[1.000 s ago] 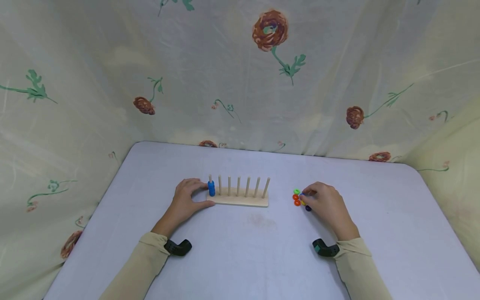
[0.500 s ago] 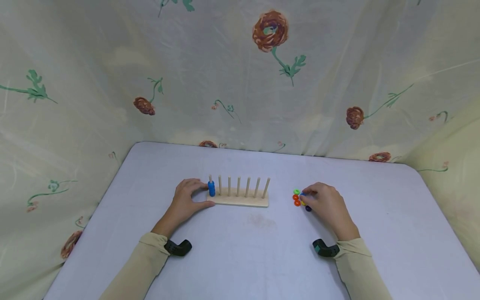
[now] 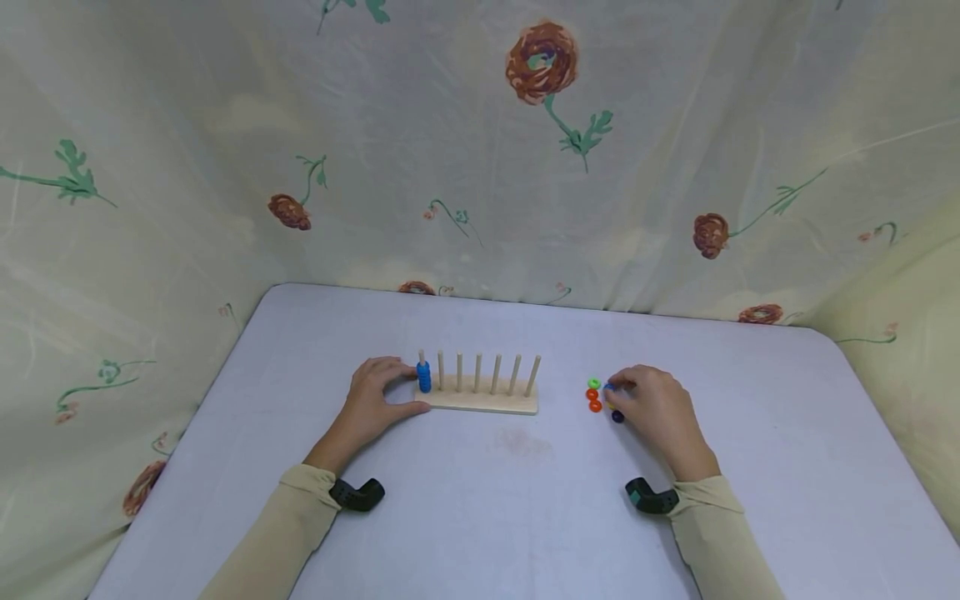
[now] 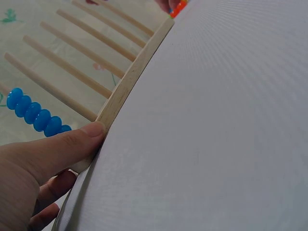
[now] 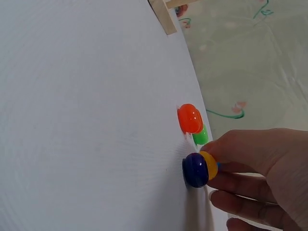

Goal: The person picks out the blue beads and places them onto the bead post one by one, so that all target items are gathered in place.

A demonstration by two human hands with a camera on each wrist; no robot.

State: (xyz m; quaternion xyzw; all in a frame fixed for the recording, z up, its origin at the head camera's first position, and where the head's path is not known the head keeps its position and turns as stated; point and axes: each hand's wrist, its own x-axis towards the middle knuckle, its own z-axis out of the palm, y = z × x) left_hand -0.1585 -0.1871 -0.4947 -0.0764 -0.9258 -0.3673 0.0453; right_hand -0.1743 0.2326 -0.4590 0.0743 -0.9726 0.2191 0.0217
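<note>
A wooden peg rack (image 3: 480,402) stands on the table, with several upright pegs in a row. Blue beads (image 3: 423,377) are stacked on its leftmost peg; the other pegs are bare. My left hand (image 3: 371,396) grips the rack's left end, thumb (image 4: 91,130) on the front edge and fingers behind. To the right of the rack, my right hand (image 3: 652,408) pinches a blue bead (image 3: 609,387) between thumb and fingertips, low over the table. A dark blue bead (image 5: 195,170) and a yellow bead (image 5: 211,164) lie right by those fingertips. The fingers mostly hide the blue bead in the right wrist view.
Two orange beads (image 3: 592,394) and a green bead (image 3: 594,383) lie just left of the right fingertips. A white cloth covers the table (image 3: 480,517). Flowered curtains (image 3: 420,125) hang behind the table and at both sides.
The right fingertips have shifted very slightly to the right with the blue bead, and less of the yellow bead shows. The left hand and the rack stay still.
</note>
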